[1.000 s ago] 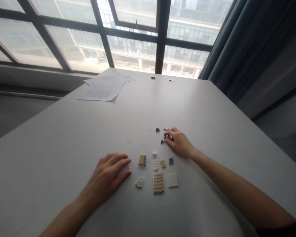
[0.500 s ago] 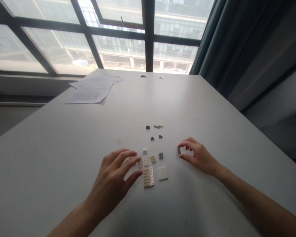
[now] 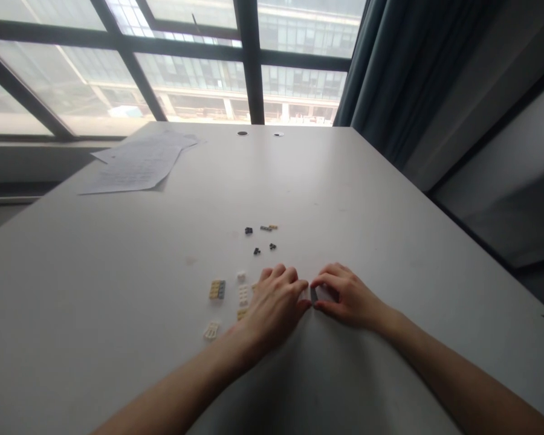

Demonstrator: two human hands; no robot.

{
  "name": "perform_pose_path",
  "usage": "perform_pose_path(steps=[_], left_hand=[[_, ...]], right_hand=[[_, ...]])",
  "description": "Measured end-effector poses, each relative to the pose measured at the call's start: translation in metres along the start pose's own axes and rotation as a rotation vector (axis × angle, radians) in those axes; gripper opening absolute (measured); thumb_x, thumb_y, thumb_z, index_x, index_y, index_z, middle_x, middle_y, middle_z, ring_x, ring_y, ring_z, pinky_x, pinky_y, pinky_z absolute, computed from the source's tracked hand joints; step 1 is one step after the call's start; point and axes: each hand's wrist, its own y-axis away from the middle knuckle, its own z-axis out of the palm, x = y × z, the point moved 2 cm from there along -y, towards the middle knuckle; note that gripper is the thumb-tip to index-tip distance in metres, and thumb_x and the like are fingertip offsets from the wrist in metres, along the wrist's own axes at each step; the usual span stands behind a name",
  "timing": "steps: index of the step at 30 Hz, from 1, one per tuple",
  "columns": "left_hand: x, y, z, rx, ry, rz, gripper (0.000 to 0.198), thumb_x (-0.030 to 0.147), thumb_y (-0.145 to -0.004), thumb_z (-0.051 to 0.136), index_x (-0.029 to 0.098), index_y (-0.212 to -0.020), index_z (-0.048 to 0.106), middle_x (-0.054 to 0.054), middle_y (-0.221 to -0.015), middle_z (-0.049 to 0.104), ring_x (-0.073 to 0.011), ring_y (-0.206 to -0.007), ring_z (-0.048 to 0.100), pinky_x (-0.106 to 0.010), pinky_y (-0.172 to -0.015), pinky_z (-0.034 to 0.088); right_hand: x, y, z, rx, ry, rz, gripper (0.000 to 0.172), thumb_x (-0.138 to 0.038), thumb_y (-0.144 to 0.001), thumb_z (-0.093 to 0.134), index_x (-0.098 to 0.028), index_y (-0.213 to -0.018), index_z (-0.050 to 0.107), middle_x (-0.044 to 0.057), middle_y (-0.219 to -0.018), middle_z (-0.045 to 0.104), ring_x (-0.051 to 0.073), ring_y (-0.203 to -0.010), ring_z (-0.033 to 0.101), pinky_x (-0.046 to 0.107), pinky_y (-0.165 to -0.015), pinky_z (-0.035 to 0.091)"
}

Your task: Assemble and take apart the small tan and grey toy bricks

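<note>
Working low over a white table, having broad surface reaching away to the far edge beneath the window, and rightward out to the slanting right edge. Pinching a small gray piece between thumb and fingers of the right hand — holding it right of the other pieces, just beside the left fingertips. Looking narrow, dark and straight-sided from here, but not showing plainly any contact with the tabletop. Curling the left hand close by, bringing thumb and fingertips near each other; not being able to tell about anything grasped in it. Covering part of a tan studded piece with that same hand and wrist — blocking the view there. Seeing a white studded plate just left of it, then, farther left, a tan-and-gray block, with a white ribbed piece lying nearer. Seeing small dark pieces beyond the hands, near thin gray and tan strips. Noticing papers lying toward the far left.
</note>
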Motion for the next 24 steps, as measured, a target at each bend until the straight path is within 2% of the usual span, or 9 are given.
perform_pose_path(steps=[9, 16, 20, 24], left_hand=[[-0.005, 0.002, 0.004, 0.017, 0.037, 0.024, 0.021, 0.036, -0.082, 0.067, 0.026, -0.1, 0.068, -0.004, -0.092, 0.064, -0.0226, -0.091, 0.052, -0.039, -0.082, 0.036], [-0.006, 0.003, 0.005, 0.052, 0.048, 0.066, 0.028, 0.035, -0.079, 0.071, 0.025, -0.104, 0.067, -0.004, -0.094, 0.065, -0.0223, -0.091, 0.053, -0.039, -0.082, 0.037], [-0.015, 0.001, -0.012, 0.098, 0.048, 0.076, 0.036, 0.041, -0.08, 0.07, 0.024, -0.111, 0.064, -0.004, -0.1, 0.066, -0.0223, -0.094, 0.053, -0.039, -0.085, 0.039], [-0.054, -0.007, -0.043, 0.226, -0.071, -0.027, 0.028, 0.037, -0.084, 0.065, 0.022, -0.108, 0.066, -0.006, -0.105, 0.066, -0.0242, -0.099, 0.053, -0.042, -0.089, 0.039]], right_hand=[[-0.001, -0.001, 0.002, 0.023, 0.008, 0.013, 0.027, -0.028, -0.075, 0.075, -0.022, -0.1, 0.065, 0.004, -0.099, 0.063, 0.022, -0.097, 0.054, 0.04, -0.092, 0.04], [-0.001, 0.0, 0.001, 0.035, -0.017, 0.006, 0.03, -0.027, -0.074, 0.075, -0.023, -0.102, 0.065, 0.005, -0.099, 0.064, 0.024, -0.097, 0.055, 0.041, -0.09, 0.041], [0.003, 0.0, 0.001, 0.056, -0.113, 0.046, 0.029, -0.031, -0.079, 0.071, -0.022, -0.106, 0.064, 0.006, -0.098, 0.063, 0.022, -0.092, 0.057, 0.036, -0.083, 0.045], [0.008, 0.0, 0.001, 0.105, -0.206, 0.11, 0.023, -0.03, -0.084, 0.064, -0.021, -0.105, 0.064, 0.004, -0.09, 0.06, 0.017, -0.078, 0.056, 0.029, -0.069, 0.045]])
